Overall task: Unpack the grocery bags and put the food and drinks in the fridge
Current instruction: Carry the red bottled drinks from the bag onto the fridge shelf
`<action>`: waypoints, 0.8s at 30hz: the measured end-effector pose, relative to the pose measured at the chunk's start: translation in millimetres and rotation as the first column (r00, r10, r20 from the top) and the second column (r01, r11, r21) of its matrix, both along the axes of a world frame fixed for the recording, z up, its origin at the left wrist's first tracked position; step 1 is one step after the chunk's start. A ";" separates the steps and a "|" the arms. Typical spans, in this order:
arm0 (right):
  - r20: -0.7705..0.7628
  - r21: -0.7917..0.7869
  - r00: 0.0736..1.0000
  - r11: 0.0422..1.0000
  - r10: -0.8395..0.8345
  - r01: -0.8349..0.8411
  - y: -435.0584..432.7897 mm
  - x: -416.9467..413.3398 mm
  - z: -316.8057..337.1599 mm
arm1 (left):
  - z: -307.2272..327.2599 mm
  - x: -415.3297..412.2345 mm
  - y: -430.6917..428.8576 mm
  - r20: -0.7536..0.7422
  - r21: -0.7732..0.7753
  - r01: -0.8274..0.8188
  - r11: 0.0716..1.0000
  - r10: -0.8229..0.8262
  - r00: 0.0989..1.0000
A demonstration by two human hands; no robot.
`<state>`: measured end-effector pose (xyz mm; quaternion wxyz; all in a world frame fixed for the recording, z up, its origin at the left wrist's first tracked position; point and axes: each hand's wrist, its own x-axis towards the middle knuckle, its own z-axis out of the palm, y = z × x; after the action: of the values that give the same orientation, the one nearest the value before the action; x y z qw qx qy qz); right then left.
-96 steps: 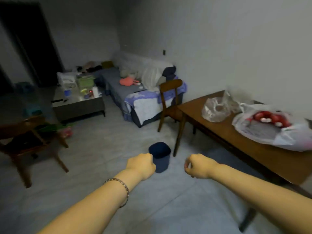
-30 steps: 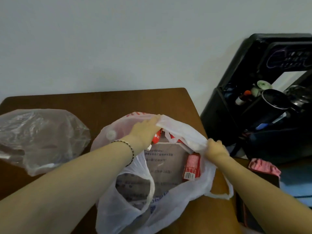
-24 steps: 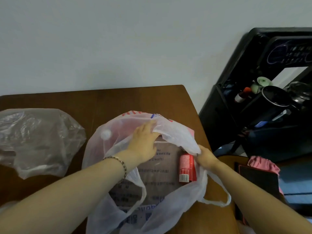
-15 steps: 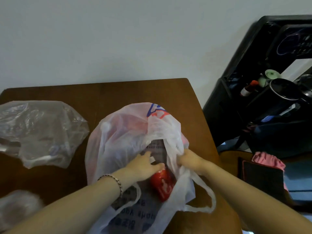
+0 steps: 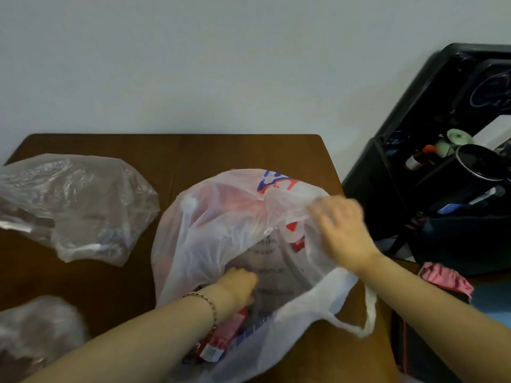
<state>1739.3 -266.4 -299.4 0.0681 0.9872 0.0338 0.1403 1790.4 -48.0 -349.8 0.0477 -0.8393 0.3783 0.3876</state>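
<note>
A white plastic grocery bag (image 5: pixel 210 230) with red and blue print lies open on the brown wooden table (image 5: pixel 221 153). My left hand (image 5: pixel 239 283) reaches into the bag's mouth, fingers curled on the top of a red packet (image 5: pixel 221 334) with a barcode label. A flat printed package (image 5: pixel 269 261) shows through the bag beneath. My right hand (image 5: pixel 341 230), blurred, grips the bag's upper rim on the right and holds it up. One bag handle (image 5: pixel 359 324) hangs loose near the table's right edge. The other contents are veiled by the plastic.
A clear plastic bag (image 5: pixel 77 208) lies at the table's left, another blurred bag (image 5: pixel 36 335) at the lower left. A black shelf unit (image 5: pixel 414 175) with bottles and a dark pot stands to the right. A pink cloth (image 5: pixel 442 280) lies beside it. A wall is close behind.
My left hand has drawn the red packet toward the bag's near opening. My right hand has lifted the bag's rim up and to the right, widening the mouth.
</note>
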 end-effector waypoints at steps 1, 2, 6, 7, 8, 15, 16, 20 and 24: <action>0.022 -0.049 0.955 0.954 0.297 -0.296 8.2 1.7 -4.6 | 5.9 0.6 5.8 -0.005 -0.052 0.034 0.998 -0.035 0.999; 0.007 -0.086 0.881 0.878 0.472 -0.470 15.9 5.5 -7.7 | 10.1 0.3 12.6 -0.007 -0.110 0.046 0.993 -0.047 0.999; -0.281 -0.155 0.900 0.910 0.333 -0.384 20.8 45.0 -2.5 | 39.6 5.4 29.7 0.074 -0.287 0.003 0.958 0.019 0.997; -0.350 -0.199 0.910 0.932 0.220 -0.302 16.7 55.1 5.1 | 47.0 11.1 29.5 0.082 -0.324 -0.045 0.945 0.075 0.994; -0.397 -0.241 0.911 0.944 0.114 -0.224 8.6 65.4 10.3 | 50.8 18.5 28.2 0.082 -0.354 -0.089 0.931 0.126 0.989; -0.445 -0.189 0.761 0.880 -0.473 0.436 5.5 108.3 26.0 | 43.3 55.0 14.2 0.105 -0.231 -0.176 0.957 0.204 0.973; -0.450 -0.081 0.743 0.851 -0.496 0.519 10.7 109.3 22.8 | 42.1 61.0 15.0 0.123 -0.229 -0.208 0.951 0.241 0.963; -0.441 0.313 0.889 0.906 -0.126 0.284 40.7 80.3 11.5 | 39.6 78.3 23.4 0.144 -0.290 -0.313 0.904 0.364 0.920; -0.507 0.153 0.793 0.941 0.337 -0.302 59.2 57.0 -7.1 | 40.8 90.2 24.7 0.053 -0.285 -0.458 0.842 0.491 0.869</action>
<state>1796.4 -207.2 -306.5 -0.0003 0.9691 0.2129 -0.1245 1880.7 -23.2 -309.0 -0.1383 -0.9279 0.2028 0.2806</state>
